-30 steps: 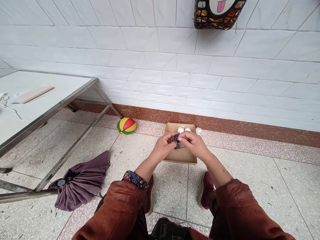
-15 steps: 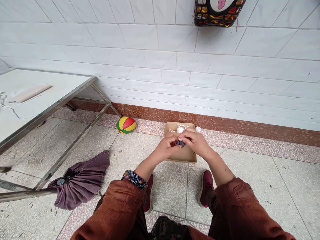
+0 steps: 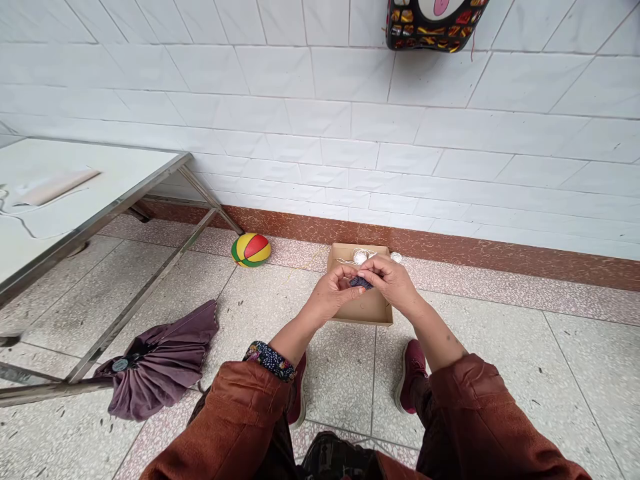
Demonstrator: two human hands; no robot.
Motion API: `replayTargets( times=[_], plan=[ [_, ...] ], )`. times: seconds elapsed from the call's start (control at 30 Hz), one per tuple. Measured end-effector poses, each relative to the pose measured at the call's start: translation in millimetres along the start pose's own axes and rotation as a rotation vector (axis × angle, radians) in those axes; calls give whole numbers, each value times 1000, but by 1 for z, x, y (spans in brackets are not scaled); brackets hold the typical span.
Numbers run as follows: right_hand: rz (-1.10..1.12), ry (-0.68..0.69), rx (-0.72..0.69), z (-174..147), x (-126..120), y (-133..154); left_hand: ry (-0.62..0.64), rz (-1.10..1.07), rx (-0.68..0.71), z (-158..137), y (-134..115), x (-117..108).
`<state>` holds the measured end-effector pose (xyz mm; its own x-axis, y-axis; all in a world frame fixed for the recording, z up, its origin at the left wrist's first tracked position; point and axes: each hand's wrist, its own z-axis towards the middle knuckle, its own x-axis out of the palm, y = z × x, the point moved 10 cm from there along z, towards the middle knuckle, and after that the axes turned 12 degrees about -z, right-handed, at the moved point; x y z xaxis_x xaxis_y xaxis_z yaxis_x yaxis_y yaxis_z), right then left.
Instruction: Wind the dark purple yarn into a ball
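Observation:
A small dark grey-blue bunched piece (image 3: 360, 283), which looks knitted or crocheted, is held between my two hands above a shallow cardboard box. My left hand (image 3: 334, 292) grips its left side, thumb along the lower edge. From the right, my right hand (image 3: 391, 280) pinches the upper edge, its fingertips close to those of the left. Whether a hook or needle is in the fingers cannot be made out. Below lies the open box (image 3: 364, 312), with a white yarn ball (image 3: 359, 257) and loose white strands at its far end. Another white ball (image 3: 395, 257) shows behind my right hand.
A ball (image 3: 251, 250) in red, yellow and green rests by the table leg. The metal-framed table (image 3: 150, 175) stands at left, a purple umbrella (image 3: 165, 363) on the floor beside it. A tiled wall (image 3: 280, 120) rises ahead, with a patterned bag (image 3: 430, 30) high up.
My fingers have shifted slightly around the dark piece, and more of it shows between them. Both hands stay over the box; the view has moved very little.

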<state>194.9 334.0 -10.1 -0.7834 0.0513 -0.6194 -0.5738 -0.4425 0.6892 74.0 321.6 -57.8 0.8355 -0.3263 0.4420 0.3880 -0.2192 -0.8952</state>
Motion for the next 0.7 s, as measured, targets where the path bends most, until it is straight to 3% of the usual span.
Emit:
replayTargets(
  times=[0.17, 0.33, 0.57, 0.7],
  plan=[
    [61, -20, 68, -1, -1, -13, -14, -1, 48, -1, -6, -1],
    [30, -14, 109, -1, 5, -27, -16, -152, 63, -1, -10, -2],
    [-90, 70, 2, -6, 27, -14, -102, -369, 18, 3, -8, -16],
    [-74, 157, -101, -10, 32, 7, -200, -324, 38, 6, -9, -32]
  ],
)
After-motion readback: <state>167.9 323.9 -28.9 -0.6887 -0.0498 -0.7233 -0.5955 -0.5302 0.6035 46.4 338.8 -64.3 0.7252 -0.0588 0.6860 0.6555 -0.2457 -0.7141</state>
